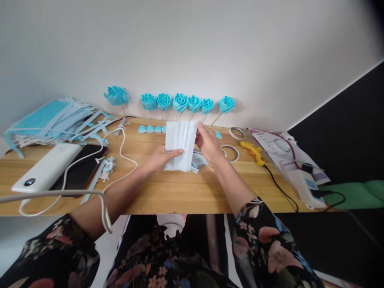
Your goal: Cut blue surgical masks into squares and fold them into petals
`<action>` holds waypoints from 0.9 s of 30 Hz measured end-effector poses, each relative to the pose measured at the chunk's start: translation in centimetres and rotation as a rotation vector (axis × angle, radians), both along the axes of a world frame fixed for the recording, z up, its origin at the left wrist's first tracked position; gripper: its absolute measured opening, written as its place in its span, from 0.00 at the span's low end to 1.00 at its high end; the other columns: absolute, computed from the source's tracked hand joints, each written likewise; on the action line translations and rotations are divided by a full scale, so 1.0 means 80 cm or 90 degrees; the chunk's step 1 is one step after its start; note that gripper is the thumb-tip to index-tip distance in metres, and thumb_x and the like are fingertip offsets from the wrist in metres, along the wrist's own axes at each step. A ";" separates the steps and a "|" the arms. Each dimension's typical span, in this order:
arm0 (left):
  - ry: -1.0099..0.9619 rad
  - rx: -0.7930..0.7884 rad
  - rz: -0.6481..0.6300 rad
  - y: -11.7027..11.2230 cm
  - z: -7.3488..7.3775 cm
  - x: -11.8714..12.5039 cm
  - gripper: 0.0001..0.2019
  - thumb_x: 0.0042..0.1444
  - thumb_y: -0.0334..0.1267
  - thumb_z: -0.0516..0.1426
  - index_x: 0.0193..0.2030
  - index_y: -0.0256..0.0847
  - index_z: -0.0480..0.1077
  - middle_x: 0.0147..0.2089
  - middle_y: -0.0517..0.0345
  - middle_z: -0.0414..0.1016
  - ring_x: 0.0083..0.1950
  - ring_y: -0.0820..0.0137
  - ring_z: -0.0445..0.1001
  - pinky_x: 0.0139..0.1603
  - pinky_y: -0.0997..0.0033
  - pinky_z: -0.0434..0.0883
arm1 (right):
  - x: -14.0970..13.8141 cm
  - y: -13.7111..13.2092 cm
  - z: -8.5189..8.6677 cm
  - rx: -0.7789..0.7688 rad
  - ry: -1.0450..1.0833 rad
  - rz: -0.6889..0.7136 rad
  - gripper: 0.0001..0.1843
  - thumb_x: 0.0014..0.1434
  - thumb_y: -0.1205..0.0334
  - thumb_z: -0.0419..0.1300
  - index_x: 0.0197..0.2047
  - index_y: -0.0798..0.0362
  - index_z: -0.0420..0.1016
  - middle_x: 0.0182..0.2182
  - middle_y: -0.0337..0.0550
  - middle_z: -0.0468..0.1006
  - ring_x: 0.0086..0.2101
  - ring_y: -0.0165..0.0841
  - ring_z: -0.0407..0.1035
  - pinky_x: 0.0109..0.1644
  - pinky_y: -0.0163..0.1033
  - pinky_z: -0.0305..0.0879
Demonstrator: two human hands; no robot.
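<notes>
A pale, pleated face mask [181, 140] is held up over the middle of the table between both hands. My left hand [168, 156] grips its lower left side, thumb across the front. At the upper right edge, my right hand [207, 140] pinches the mask between thumb and fingers. Below and behind it lie some pale cut pieces [199, 160], partly hidden. A row of small folded blue petals [150, 129] runs along the table to the left, its right end covered by the mask. One more blue petal [219, 135] lies right of my right hand.
Several blue flowers on sticks [180, 103] lean on the wall. Left are a mask pile [48, 116], white power bank [45, 168], dark phone [81, 168] and white cable [121, 148]. Right are tape rolls [237, 154], a yellow glue gun [253, 152], papers [276, 146] and a power strip [306, 188].
</notes>
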State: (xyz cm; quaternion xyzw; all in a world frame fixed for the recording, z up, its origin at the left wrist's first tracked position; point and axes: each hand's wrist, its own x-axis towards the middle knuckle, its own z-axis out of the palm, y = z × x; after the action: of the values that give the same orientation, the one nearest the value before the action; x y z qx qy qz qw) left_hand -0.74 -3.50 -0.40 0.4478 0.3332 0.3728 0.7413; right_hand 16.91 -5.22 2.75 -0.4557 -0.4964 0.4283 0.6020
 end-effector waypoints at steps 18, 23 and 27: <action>-0.335 -0.086 0.120 0.005 0.042 -0.003 0.10 0.65 0.41 0.59 0.47 0.38 0.75 0.52 0.50 0.80 0.66 0.55 0.71 0.61 0.57 0.75 | -0.035 -0.035 -0.034 0.059 -0.469 0.047 0.18 0.53 0.46 0.68 0.37 0.50 0.74 0.36 0.44 0.78 0.37 0.38 0.69 0.43 0.43 0.64; -0.329 -0.051 0.077 -0.002 0.041 0.001 0.12 0.65 0.41 0.60 0.50 0.38 0.75 0.54 0.48 0.79 0.67 0.54 0.70 0.62 0.55 0.73 | -0.044 -0.036 -0.041 0.084 -0.457 -0.017 0.10 0.57 0.54 0.63 0.32 0.50 0.70 0.30 0.42 0.75 0.33 0.35 0.67 0.40 0.41 0.63; -0.348 0.002 0.050 0.003 0.033 0.003 0.14 0.64 0.44 0.60 0.51 0.39 0.75 0.58 0.48 0.78 0.69 0.54 0.67 0.64 0.55 0.71 | -0.036 -0.034 -0.039 0.067 -0.342 -0.026 0.08 0.59 0.57 0.60 0.29 0.51 0.71 0.29 0.40 0.75 0.34 0.34 0.69 0.41 0.40 0.65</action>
State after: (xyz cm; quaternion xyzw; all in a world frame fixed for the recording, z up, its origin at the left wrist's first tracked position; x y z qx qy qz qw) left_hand -0.53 -3.27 2.27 0.3180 0.1373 0.5090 0.7880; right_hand 14.03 -7.97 -0.39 -0.5309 -0.6507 0.2538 0.4799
